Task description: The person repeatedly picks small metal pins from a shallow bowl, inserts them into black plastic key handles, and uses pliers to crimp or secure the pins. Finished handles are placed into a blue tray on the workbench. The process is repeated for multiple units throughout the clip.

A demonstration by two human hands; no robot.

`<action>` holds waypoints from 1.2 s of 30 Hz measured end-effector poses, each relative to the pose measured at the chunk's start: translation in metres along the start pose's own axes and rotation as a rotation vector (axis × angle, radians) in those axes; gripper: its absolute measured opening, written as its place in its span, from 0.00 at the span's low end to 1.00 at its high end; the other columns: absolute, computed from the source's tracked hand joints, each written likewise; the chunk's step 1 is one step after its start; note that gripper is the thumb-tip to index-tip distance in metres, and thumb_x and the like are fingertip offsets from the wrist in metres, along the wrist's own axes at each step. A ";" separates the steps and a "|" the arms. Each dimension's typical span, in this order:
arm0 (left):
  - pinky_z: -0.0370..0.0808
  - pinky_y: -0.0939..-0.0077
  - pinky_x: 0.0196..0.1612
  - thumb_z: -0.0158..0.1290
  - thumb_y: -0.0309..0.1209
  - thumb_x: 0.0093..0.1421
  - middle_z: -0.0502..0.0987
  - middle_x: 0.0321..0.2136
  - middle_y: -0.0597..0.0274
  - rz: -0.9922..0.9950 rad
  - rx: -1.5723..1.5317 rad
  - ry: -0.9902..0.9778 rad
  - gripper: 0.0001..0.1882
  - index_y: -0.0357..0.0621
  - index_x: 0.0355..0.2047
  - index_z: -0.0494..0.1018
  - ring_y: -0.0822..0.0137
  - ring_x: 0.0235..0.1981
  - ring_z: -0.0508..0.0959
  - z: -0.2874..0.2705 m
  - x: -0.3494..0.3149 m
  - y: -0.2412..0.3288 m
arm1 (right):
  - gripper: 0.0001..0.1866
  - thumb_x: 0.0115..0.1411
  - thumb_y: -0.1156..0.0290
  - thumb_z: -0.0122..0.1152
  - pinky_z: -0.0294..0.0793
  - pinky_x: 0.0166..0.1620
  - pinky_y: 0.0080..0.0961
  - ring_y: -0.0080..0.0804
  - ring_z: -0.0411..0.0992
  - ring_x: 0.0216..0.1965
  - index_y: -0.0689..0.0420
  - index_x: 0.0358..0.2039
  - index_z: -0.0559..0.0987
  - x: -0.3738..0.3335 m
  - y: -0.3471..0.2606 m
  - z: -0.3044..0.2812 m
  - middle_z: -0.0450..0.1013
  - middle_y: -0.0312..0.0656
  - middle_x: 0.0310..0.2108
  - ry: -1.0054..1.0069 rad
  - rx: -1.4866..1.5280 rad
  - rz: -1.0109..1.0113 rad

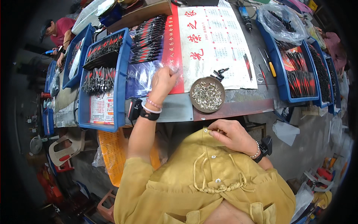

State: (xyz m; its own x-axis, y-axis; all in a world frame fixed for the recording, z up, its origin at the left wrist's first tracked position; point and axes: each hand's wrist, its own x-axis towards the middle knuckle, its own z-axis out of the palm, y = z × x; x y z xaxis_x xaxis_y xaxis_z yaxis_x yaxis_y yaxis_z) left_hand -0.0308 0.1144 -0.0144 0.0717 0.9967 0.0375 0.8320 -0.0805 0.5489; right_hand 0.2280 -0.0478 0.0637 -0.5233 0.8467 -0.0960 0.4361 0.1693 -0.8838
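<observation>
My left hand (pixel 162 82) reaches over the table with its fingers curled and pressed together at the red border of a calendar sheet (pixel 223 71). Whatever the fingertips hold, if anything, is too blurred to tell. Just beyond lie stacked rows of slim black-and-red pieces (pixel 148 39) on blue plastic film (pixel 143 80). My right hand (pixel 233 135) is held in front of my yellow shirt, below the table edge, fingers bent in toward the thumb; the inside of it is hidden. A round brown bowl (pixel 192 98) of small shiny metal pins (pixel 207 95) stands between the hands, on the sheet.
Blue trays (pixel 122 78) of black-and-red pieces stand on the left; another blue tray (pixel 298 99) is on the right. A yellow-handled screwdriver (pixel 272 68), small black parts (pixel 219 74) and a blue power screwdriver (pixel 245 15) lie about. An orange basket (pixel 112 149) stands below. Other people sit on both sides.
</observation>
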 end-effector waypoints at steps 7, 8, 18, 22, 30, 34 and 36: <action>0.74 0.79 0.30 0.55 0.31 0.59 0.76 0.22 0.61 -0.317 -0.880 -0.278 0.09 0.38 0.27 0.72 0.68 0.26 0.79 -0.024 -0.008 0.008 | 0.09 0.57 0.70 0.58 0.73 0.35 0.31 0.44 0.75 0.30 0.64 0.34 0.77 -0.006 0.002 -0.008 0.74 0.50 0.30 0.117 0.032 0.025; 0.75 0.79 0.30 0.54 0.30 0.60 0.77 0.24 0.61 -0.365 -1.090 -0.285 0.08 0.39 0.28 0.71 0.68 0.27 0.78 -0.028 -0.015 0.011 | 0.09 0.57 0.71 0.58 0.73 0.34 0.31 0.45 0.74 0.30 0.64 0.34 0.77 -0.006 0.003 -0.012 0.74 0.50 0.29 0.128 0.035 0.075; 0.80 0.81 0.34 0.51 0.27 0.63 0.76 0.29 0.61 -0.422 -1.647 -0.332 0.08 0.38 0.41 0.69 0.70 0.31 0.79 -0.029 -0.067 0.042 | 0.09 0.58 0.72 0.57 0.69 0.28 0.23 0.29 0.70 0.21 0.65 0.35 0.77 0.004 0.019 -0.031 0.73 0.45 0.23 0.293 0.027 0.135; 0.80 0.78 0.37 0.50 0.26 0.63 0.75 0.31 0.63 -0.447 -1.621 -0.303 0.14 0.37 0.49 0.68 0.68 0.34 0.79 -0.024 -0.079 0.048 | 0.10 0.58 0.70 0.57 0.68 0.28 0.24 0.30 0.70 0.21 0.65 0.34 0.77 0.005 0.039 -0.041 0.73 0.45 0.22 0.429 -0.016 0.161; 0.75 0.83 0.26 0.55 0.24 0.60 0.74 0.27 0.66 -0.469 -1.630 -0.385 0.08 0.41 0.39 0.69 0.72 0.24 0.77 -0.012 -0.110 0.058 | 0.11 0.57 0.70 0.57 0.70 0.29 0.23 0.29 0.72 0.24 0.65 0.34 0.78 0.033 0.090 -0.101 0.75 0.45 0.23 0.809 -0.166 0.248; 0.66 0.88 0.22 0.55 0.23 0.59 0.73 0.27 0.65 -0.443 -1.568 -0.370 0.08 0.39 0.38 0.69 0.78 0.19 0.69 -0.013 -0.125 0.066 | 0.10 0.58 0.71 0.57 0.67 0.27 0.19 0.19 0.68 0.22 0.66 0.34 0.78 0.059 0.099 -0.101 0.74 0.38 0.22 0.739 -0.169 0.130; 0.66 0.88 0.23 0.54 0.23 0.59 0.73 0.27 0.66 -0.431 -1.527 -0.373 0.08 0.39 0.38 0.69 0.79 0.20 0.69 -0.014 -0.132 0.070 | 0.09 0.56 0.72 0.56 0.70 0.33 0.27 0.34 0.72 0.28 0.64 0.34 0.78 0.072 0.103 -0.094 0.75 0.45 0.26 0.676 -0.255 0.093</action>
State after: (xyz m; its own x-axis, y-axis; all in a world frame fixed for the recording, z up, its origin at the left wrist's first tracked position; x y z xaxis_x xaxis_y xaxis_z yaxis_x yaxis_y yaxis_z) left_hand 0.0102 -0.0222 0.0305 0.3020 0.8664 -0.3977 -0.4468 0.4972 0.7437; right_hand 0.3037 0.0782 0.0090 0.0548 0.9758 0.2115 0.6568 0.1243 -0.7438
